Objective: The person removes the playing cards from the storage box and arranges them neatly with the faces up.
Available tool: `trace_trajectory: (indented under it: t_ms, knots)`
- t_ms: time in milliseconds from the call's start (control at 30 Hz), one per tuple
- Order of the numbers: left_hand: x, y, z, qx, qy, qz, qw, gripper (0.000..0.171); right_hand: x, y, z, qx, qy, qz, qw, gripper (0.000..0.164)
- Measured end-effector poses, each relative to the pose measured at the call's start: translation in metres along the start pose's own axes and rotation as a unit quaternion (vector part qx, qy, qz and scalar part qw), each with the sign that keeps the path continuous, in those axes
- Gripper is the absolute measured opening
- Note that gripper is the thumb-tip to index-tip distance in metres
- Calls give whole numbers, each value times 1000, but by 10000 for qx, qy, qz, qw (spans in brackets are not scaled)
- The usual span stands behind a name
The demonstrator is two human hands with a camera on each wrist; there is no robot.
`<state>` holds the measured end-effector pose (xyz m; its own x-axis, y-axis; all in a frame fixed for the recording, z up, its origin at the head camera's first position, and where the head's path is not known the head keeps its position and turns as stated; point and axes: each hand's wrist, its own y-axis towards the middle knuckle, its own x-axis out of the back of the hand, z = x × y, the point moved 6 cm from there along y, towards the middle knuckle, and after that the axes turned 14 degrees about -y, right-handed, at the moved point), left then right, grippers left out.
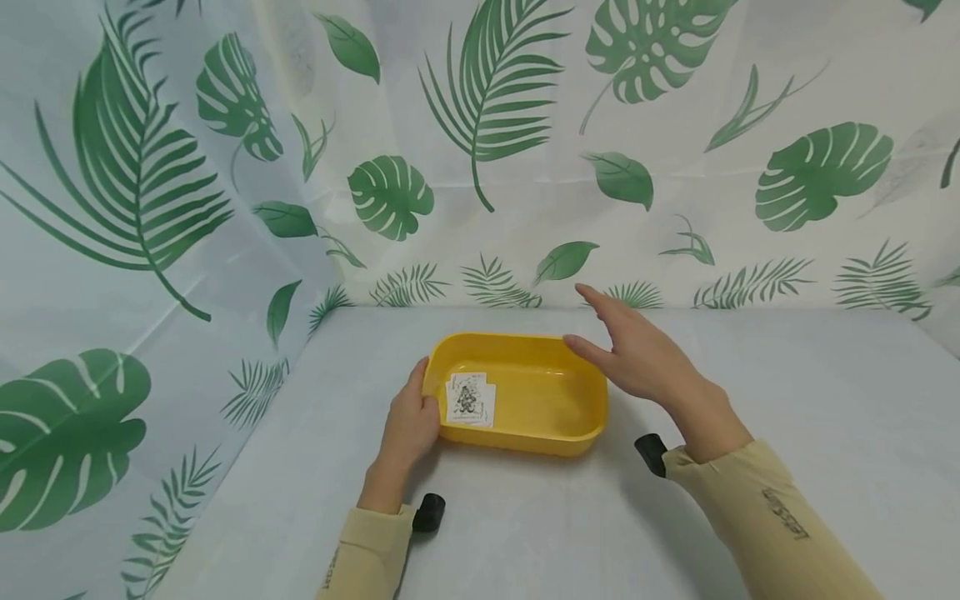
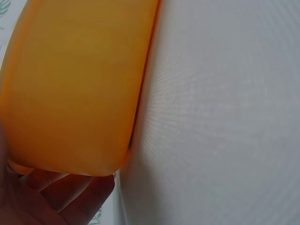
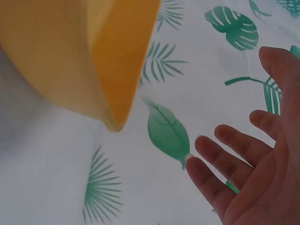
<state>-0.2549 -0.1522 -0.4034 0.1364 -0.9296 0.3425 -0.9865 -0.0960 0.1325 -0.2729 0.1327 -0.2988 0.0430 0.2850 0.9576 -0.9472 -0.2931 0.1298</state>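
Observation:
A yellow plastic basin (image 1: 536, 404), rectangular with rounded corners, is in the middle of the head view. A few playing cards (image 1: 470, 400) lie overlapping at its left end, the top one with a dark figure printed on it. My left hand (image 1: 408, 425) grips the left end of the basin, thumb near the rim. In the left wrist view its fingers (image 2: 89, 194) bend against the basin's end wall. My right hand (image 1: 637, 350) is raised by the basin's right end, fingers extended and apart, holding nothing. The right wrist view shows a gap between those fingers and the basin.
The basin is over a pale, cloth-covered table (image 1: 525, 533). White curtains (image 1: 517, 225) with green leaf prints rise behind it and on the left. Black wrist-worn devices (image 1: 429, 512) stick out at both sleeve cuffs.

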Motion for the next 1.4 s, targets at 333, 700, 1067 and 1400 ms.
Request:
trace_trajectory:
  t_ms: [333,700,1067,1400]
  knots:
    - [0,0,-1,-21,83,-36,10000,62,-5,21,21,457,115,194,9987,81]
    - [0,0,-1,-126,75,-28,9999,62,-17,39,47,988,143,284,9946,77]
    - [3,0,1,-75,139,-28,9999,61,-27,57,70,1591,5,285,9868,73]
    - [1,-1,-2,-219,31,33,9997,62,-41,69,81,1806,-350,531,9815,70]
